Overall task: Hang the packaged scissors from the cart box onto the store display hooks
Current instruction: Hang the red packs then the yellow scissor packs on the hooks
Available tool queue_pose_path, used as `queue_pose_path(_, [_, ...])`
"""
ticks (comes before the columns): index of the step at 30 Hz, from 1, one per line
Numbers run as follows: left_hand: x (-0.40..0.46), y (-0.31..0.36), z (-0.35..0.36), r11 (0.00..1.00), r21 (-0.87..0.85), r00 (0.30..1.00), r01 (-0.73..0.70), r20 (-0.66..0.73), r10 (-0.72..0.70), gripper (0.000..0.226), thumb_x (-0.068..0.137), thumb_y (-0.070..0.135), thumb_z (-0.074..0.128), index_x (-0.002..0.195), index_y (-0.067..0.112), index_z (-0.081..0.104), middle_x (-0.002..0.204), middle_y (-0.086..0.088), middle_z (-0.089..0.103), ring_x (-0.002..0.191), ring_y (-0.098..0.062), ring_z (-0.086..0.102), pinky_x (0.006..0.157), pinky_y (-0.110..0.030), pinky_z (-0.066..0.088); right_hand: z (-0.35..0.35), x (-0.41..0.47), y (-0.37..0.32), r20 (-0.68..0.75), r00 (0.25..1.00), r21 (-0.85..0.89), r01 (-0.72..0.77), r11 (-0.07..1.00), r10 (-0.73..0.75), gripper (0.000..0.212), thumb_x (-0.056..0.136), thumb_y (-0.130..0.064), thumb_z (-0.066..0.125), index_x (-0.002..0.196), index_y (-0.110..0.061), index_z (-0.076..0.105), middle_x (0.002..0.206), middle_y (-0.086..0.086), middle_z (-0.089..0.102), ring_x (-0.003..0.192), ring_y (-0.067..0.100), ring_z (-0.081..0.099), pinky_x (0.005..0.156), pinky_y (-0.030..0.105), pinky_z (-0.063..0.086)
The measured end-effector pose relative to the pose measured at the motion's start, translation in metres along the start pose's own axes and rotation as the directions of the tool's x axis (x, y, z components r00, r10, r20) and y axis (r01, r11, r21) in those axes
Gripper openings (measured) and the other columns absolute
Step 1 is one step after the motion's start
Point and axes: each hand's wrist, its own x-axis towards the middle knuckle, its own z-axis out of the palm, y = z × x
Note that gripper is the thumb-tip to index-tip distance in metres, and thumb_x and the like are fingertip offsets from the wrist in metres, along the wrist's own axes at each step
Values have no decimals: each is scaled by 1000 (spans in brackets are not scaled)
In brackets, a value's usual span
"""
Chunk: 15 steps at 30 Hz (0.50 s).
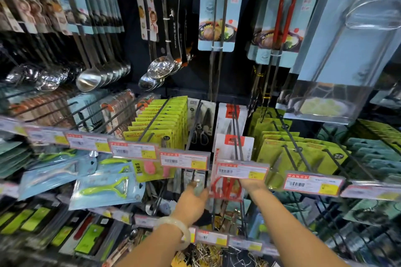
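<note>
The packaged scissors [226, 187], with red handles in a clear blister on a white card, hang on the display hook [237, 136] in the middle of the rack, just behind the price tag [242, 170] at the front end of that hook. The right hand [251, 183] reaches under this tag and touches the lower part of the package; its fingers are hidden by the tag, so I cannot tell if they grip or only support. The left hand [192, 200], with a pale bangle [173, 231] on the wrist, is beside the package on its left, fingers bent toward the edge of the blister; whether it pinches something there is not clear.

From here, I think the main risk is that the hole of the card is not fully over the hook tip. If the hands release too early, the package can slide off forward and fall to the lower hooks. The hinged price tag can also catch the top of the card and bend it. A sideways pull by the left hand may disturb the neighbour packs [200, 128].

The writing is mostly blurred. The tags show barcodes, red headers and yellow price fields, but no number is readable. The white card has a red logo block, not legible
</note>
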Motion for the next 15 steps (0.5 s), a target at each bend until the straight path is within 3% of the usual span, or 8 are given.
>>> queue_pose_path(1, [3, -12, -4, 999, 28, 1000, 16, -22, -15, 52, 96, 33, 47, 140, 8, 33, 124, -14, 58, 110, -29, 57, 93, -32, 45, 2, 4, 4, -4, 1000, 115, 3, 993, -2, 49, 102, -25, 14, 145, -3, 25, 153, 15, 26, 142, 27, 25, 107, 27, 30])
queue_pose_path(2, [-2, -19, -13, 998, 53, 999, 35, -30, -33, 53, 97, 33, 46, 141, 7, 32, 130, -15, 55, 111, -28, 57, 93, -33, 46, 8, 6, 8, 32, 999, -96, 31, 995, -28, 48, 103, -24, 15, 145, -4, 26, 153, 13, 27, 142, 26, 25, 106, 26, 30])
queue_pose_path(4, [-6, -38, -30, 995, 84, 998, 46, -51, -42, 54, 97, 32, 46, 142, 9, 30, 137, -13, 49, 99, -21, 56, 85, -28, 44, 9, 14, 28, 89, 994, -715, 107, 691, -61, 46, 103, -22, 29, 143, 0, 31, 148, 16, 35, 137, 29, 35, 104, 27, 33])
queue_pose_path(6, [-11, -61, -49, 990, 133, 996, 52, -74, -43, 53, 92, 34, 49, 138, 11, 36, 136, -10, 52, 98, -18, 55, 85, -24, 42, 20, 13, 57, 125, 987, -914, 76, 399, 98, 51, 98, -30, 44, 139, 0, 37, 141, 19, 44, 129, 32, 44, 96, 30, 40])
queue_pose_path(9, [-24, -101, -77, 909, 405, 988, 97, -146, -40, 52, 88, 35, 50, 137, 18, 39, 134, -6, 51, 121, -26, 50, 100, -35, 43, 61, -17, 94, 261, 933, -938, 186, 291, 246, 50, 95, -35, 48, 134, -4, 42, 135, 15, 50, 123, 28, 50, 91, 28, 43])
queue_pose_path(11, [-40, -124, -101, 741, 655, 982, 148, -188, -29, 57, 90, 42, 48, 141, 23, 32, 139, -4, 44, 131, -26, 40, 108, -40, 35, 101, -42, 112, 423, 873, -898, 369, 240, 241, 51, 94, -32, 50, 136, -7, 37, 137, 15, 46, 125, 30, 47, 98, 32, 43])
queue_pose_path(13, [-56, -147, -130, 614, 770, 975, 177, -221, -4, 63, 90, 44, 46, 146, 23, 23, 149, -4, 30, 141, -27, 23, 115, -43, 24, 150, -75, 123, 556, 797, -831, 526, 183, 235, 55, 93, -28, 52, 141, -11, 30, 139, 15, 42, 126, 33, 44, 100, 38, 40])
queue_pose_path(15, [-73, -170, -164, 571, 778, 959, 263, -276, -65, 68, 91, 41, 47, 148, 19, 17, 155, -7, 19, 145, -28, 11, 117, -45, 16, 203, -111, 124, 681, 705, -731, 670, 127, 199, 49, 92, -22, 52, 137, -11, 36, 136, 14, 43, 125, 34, 43, 97, 41, 40])
